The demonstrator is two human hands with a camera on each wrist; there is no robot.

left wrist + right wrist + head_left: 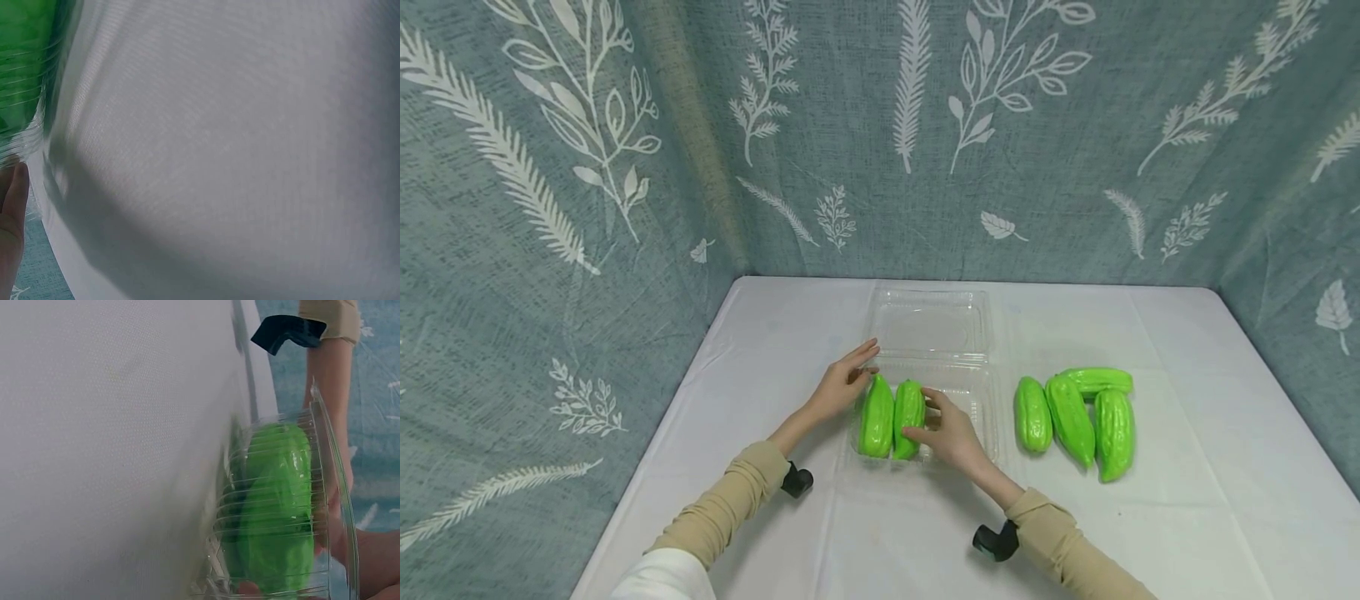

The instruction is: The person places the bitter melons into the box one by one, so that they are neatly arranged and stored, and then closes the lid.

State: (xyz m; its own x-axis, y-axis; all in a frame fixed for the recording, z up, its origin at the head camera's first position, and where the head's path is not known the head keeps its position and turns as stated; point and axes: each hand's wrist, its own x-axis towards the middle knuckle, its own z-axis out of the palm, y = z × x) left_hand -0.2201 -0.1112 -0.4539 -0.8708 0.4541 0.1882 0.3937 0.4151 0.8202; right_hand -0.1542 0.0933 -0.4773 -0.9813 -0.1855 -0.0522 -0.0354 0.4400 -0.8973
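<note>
Two bright green, ridged plastic bitter gourds [892,415] lay side by side in the near tray of a clear plastic clamshell box [981,400], whose hinged lid [929,321] lay open flat just behind them on the white tablecloth [1187,500]. The right hand [951,432] rested against the right flank of the right-hand gourd, fingers gently curved along it and touching it rather than clasping it, so far as I could tell from the head view. The left hand [842,387] sat at the box's left rim, fingers mostly straight, tips near the top end of the left-hand gourd; whether they touched gourd or plastic I could not tell. To my eye the risk lay in the thin, light box: a sideways nudge from either hand might slide or tip it, and the rounded gourds could roll out of line. To the right of the box, well apart from it, four more green gourds [1075,417] lay bunched together. Behind the box hung a blue-grey curtain printed with white leaves [850,125].
</note>
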